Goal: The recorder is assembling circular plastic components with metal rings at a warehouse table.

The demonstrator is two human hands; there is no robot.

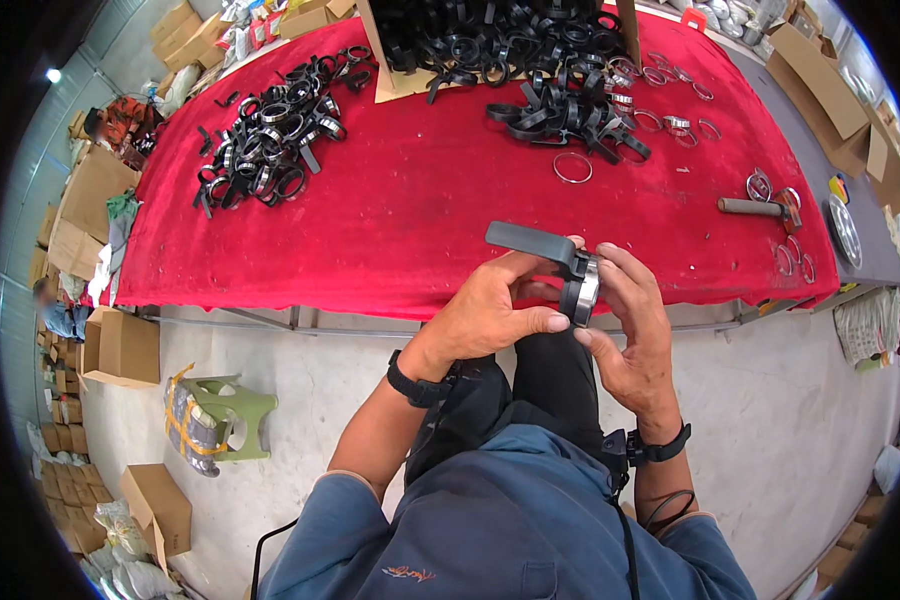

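Black handled ring clamp, metal band, in both hands

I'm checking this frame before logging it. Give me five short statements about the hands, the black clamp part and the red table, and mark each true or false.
1. Both hands, left hand and right hand, grip one black ring-shaped clamp with a long flat handle. True.
2. The red cloth-covered table carries a heap of black rings on the person's left. True.
3. The metal hammer lies in the person's lap. False: it lies on the table's right end.
4. A loose silver wire ring lies flat on the cloth. True.
5. The green plastic stool stands on the table. False: it lies on the floor, lower left.
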